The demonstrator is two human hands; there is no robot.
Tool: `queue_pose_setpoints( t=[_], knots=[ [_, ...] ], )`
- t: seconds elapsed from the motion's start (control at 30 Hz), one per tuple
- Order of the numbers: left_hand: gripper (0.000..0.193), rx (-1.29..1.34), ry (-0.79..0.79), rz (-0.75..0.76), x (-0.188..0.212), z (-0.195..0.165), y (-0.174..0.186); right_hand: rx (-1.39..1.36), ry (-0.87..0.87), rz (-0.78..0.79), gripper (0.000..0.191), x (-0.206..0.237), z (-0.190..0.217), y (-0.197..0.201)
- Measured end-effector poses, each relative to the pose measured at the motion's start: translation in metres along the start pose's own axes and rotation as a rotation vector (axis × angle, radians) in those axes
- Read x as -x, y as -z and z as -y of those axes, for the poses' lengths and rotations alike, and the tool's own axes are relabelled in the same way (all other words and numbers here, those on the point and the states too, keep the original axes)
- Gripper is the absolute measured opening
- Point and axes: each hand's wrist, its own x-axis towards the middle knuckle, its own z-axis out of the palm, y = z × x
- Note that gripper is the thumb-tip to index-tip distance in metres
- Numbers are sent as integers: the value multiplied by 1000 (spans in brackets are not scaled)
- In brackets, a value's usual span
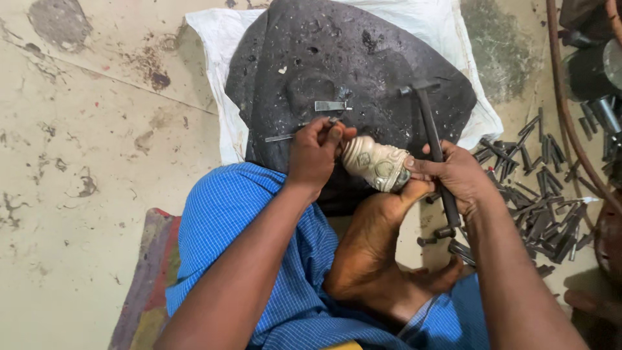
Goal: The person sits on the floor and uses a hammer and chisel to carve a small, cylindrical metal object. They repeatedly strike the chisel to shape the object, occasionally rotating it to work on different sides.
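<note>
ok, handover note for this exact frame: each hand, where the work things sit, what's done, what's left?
Left hand: pinches a thin metal punch, tip end at the workpiece.
Right hand: grips a small hammer, head raised above the black pad, fingers also steadying the workpiece.
Workpiece: pale embossed metal piece, braced against the foot at the pad's near edge.
Spare flat tool lies on the pad; loose punches heaped on the floor to the right.
Done: raised relief motifs already show on the piece.
Left: cannot tell how much chasing remains.
</note>
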Motion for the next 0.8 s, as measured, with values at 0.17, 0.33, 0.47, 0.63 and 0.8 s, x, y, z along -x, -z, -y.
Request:
queue_pose_setpoints(
  t=[0.17, 0.33, 0.47, 0.63, 0.8],
  knots=[
    [16, 101, -37, 13, -21, 7, -9, -176, -26, -92, 35, -9, -18, 5],
    [12, 168, -113, -151, -28, 10, -10, -96, 123, -177, 35, -12, -26, 3],
    [8, 113, -142, -177, -28, 8, -9, -73, 128, -241, 36, -14, -22, 2],
    [16, 64, -121, -147, -13, 5, -16, -67, 161, -162, 23, -5, -12, -9],
    [16, 115, -184, -133, 10, 3, -14, 103, 177, -305, 13, 42, 14, -27]
  ],
)
